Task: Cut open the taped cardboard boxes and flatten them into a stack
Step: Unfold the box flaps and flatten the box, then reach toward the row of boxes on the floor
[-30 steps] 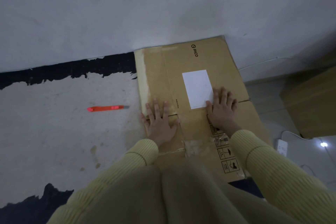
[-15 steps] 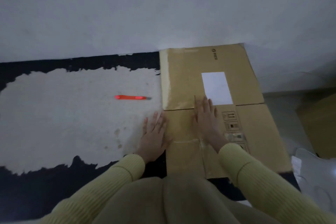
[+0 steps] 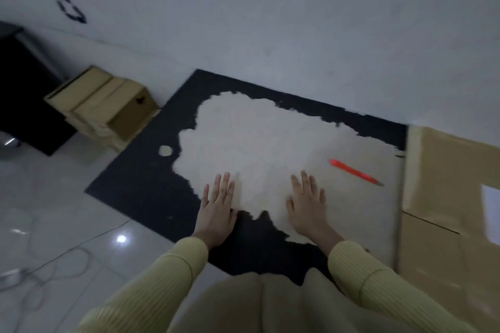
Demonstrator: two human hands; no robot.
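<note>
A flattened brown cardboard box [image 3: 449,197] with a white label lies at the right edge, on the worn black mat [image 3: 140,186]. A red box cutter [image 3: 355,172] lies on the mat's pale worn patch, just left of that cardboard. My left hand [image 3: 217,209] and my right hand [image 3: 307,204] are spread flat, palms down, over the mat with nothing in them. The cutter is a short way up and right of my right hand. Two closed cardboard boxes [image 3: 105,107] stand stacked against the wall at the far left.
A black cabinet [image 3: 24,89] stands left of the stacked boxes. White cables [image 3: 40,273] trail across the glossy tiled floor at the lower left. The white wall runs along the back, with a black recycling mark [image 3: 69,7] on it.
The view has swung left, so the flattened box slid to the right edge. Both hands left the cardboard and now lie over the mat. The stacked boxes came into view.
</note>
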